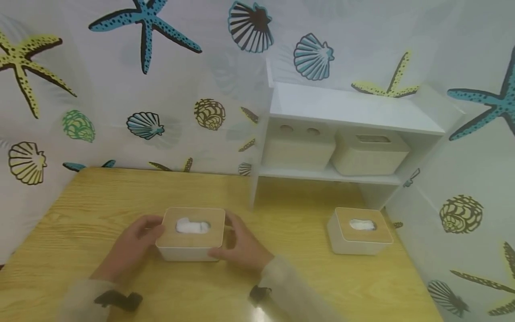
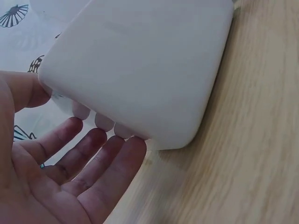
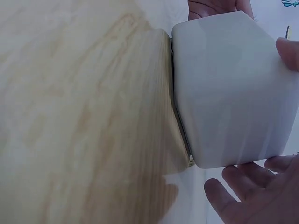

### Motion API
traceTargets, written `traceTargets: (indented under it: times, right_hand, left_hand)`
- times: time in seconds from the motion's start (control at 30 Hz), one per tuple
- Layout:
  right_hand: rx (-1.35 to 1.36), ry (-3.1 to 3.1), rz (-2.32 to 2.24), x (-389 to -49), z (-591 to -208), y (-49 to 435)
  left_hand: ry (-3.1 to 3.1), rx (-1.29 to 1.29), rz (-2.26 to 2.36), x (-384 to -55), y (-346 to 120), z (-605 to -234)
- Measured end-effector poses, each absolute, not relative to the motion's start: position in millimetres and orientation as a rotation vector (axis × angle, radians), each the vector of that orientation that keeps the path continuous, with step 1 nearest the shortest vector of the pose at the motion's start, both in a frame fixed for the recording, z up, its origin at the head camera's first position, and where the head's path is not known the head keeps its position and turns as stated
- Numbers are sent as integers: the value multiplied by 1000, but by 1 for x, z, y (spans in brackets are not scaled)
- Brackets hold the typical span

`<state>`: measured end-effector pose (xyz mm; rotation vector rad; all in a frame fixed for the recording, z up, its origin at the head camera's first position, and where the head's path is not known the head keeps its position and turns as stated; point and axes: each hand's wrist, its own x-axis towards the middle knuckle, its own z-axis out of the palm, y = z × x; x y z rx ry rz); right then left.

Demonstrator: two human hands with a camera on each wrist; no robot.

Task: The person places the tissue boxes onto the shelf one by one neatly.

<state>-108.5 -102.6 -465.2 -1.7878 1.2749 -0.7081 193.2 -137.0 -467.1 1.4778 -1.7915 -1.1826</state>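
A white tissue box (image 1: 190, 254) with a wood-toned lid stands on the wooden table, between both hands. White tissue shows in the oval slot of its lid. My left hand (image 1: 138, 243) holds the left side; in the left wrist view the fingertips (image 2: 133, 149) touch that side and the thumb lies at the upper corner. From the right, my right hand (image 1: 241, 246) grips the same box, its thumb (image 3: 288, 52) on the front face and its fingers along the right side. A second, similar tissue box (image 1: 356, 247) stands farther right, apart from both hands.
A white shelf unit (image 1: 350, 105) stands at the back right of the table (image 1: 120, 188). Its shelf holds a pale box with two round holes (image 1: 297, 150) and a pale box with a slot on top (image 1: 370, 156). Shell-patterned sheets (image 1: 169, 85) hang behind and to the right.
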Motion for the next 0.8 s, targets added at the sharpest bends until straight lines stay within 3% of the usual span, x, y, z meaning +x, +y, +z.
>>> traceTargets:
  times: [0.3,0.8]
  right_hand:
    - [-1830,1352,-663,-127,-478,-104]
    - [-1701,1321,-671,-186,-474,-99]
  left_hand:
    - [-1764,1353,-1211,178,-138,-481]
    - [-1748,1311,-1233,123,-137,-477]
